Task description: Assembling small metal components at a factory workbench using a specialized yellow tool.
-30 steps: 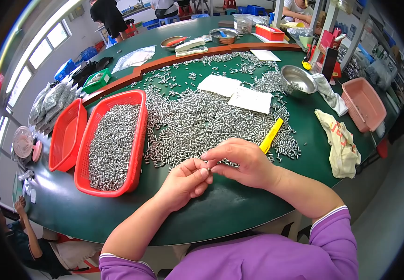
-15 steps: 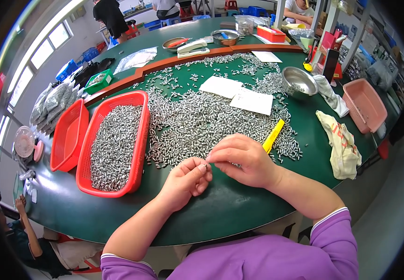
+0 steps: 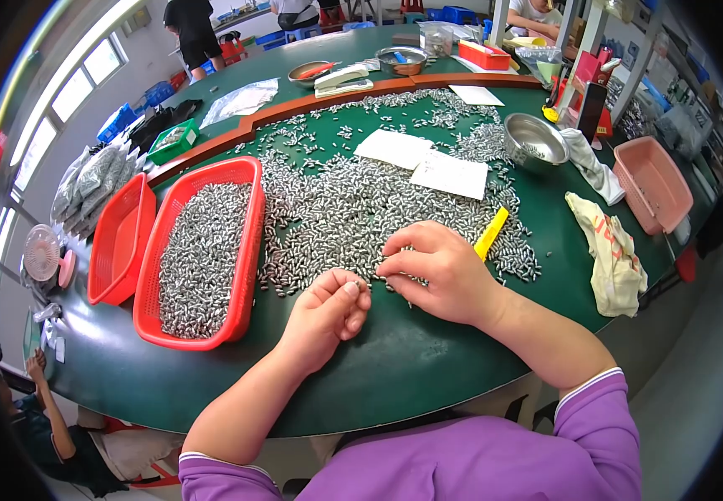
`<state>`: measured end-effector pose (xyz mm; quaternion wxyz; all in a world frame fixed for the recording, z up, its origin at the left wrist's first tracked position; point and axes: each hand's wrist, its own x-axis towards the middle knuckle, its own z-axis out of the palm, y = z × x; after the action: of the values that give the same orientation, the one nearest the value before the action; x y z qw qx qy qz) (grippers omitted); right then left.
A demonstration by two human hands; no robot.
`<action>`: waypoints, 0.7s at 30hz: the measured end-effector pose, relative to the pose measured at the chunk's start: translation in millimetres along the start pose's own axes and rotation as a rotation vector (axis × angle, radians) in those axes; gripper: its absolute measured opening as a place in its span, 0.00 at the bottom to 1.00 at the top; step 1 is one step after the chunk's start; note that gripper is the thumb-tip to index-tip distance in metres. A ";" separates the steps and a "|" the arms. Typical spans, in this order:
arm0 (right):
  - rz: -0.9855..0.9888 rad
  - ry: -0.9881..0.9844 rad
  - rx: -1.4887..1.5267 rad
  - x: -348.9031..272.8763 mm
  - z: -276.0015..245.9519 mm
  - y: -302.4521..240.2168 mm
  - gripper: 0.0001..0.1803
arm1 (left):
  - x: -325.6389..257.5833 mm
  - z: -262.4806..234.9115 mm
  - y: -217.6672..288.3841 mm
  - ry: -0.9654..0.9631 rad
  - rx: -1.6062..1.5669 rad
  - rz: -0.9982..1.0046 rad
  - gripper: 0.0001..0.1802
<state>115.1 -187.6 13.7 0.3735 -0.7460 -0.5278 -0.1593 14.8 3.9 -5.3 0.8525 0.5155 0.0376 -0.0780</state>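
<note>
A large heap of small silver metal cylindrical parts point(image 3: 353, 209), too many to count, lies spread across the green surface point(image 3: 412, 359). The right hand point(image 3: 437, 271) rests on the heap's near edge, fingers curled over parts. The left hand point(image 3: 328, 313) sits just beside it, loosely closed; its contents cannot be seen. Two red plastic baskets point(image 3: 240, 250) stand left, one filled with parts. One yellow tool point(image 3: 492, 233) lies beside the right hand.

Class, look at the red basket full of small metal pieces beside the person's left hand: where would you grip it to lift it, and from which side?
Probably grip the red basket by the rims of its two short ends, coming down from above with both hands. It is long, open-topped and heaped with small metal pieces, so an end-to-end hold should keep it level.
</note>
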 end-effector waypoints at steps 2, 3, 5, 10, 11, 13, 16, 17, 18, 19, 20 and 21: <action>0.015 -0.046 -0.024 -3.7 2.9 0.6 0.05 | -0.6 -1.6 -0.8 0.007 -0.047 -0.004 0.05; 0.030 -0.090 -0.052 -5.4 4.1 0.8 0.05 | 0.0 -1.7 -0.8 0.012 -0.078 -0.014 0.05; 0.047 -0.132 -0.070 -9.1 8.0 1.4 0.06 | 1.1 -2.2 -1.5 0.017 -0.113 -0.025 0.05; 0.138 -0.169 -0.073 -9.4 9.4 -4.1 0.06 | 1.1 -0.6 2.5 -0.008 -0.132 -0.056 0.05; 0.137 -0.168 -0.074 -9.2 10.3 -3.7 0.06 | 1.1 -1.7 3.1 -0.009 -0.131 -0.054 0.05; 0.166 -0.150 -0.085 -10.6 11.4 -2.3 0.06 | 1.3 -2.5 2.4 -0.004 -0.097 -0.065 0.05; 0.147 -0.157 -0.124 -12.4 11.9 -3.9 0.05 | 2.5 -2.2 0.5 -0.034 -0.082 -0.062 0.03; 0.130 -0.147 -0.120 -12.8 11.5 -5.0 0.05 | 2.4 -0.1 0.1 -0.033 -0.074 -0.057 0.03; 0.113 -0.136 -0.117 -13.3 11.6 -5.9 0.05 | 1.6 0.5 -0.2 -0.037 -0.078 -0.061 0.03; 0.094 -0.093 -0.090 -12.3 12.9 -6.2 0.06 | 0.5 0.4 0.1 -0.042 -0.081 -0.066 0.03; 0.082 -0.055 -0.039 -9.8 11.8 -6.6 0.06 | -0.8 0.8 0.6 -0.023 -0.072 -0.069 0.04; 0.072 -0.018 0.012 -6.3 8.8 -9.2 0.06 | -1.5 0.6 0.3 -0.025 -0.061 -0.076 0.04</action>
<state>102.9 -183.8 7.4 0.3785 -0.7638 -0.5048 -0.1358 13.4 3.6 -4.5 0.8647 0.4864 0.0489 -0.1154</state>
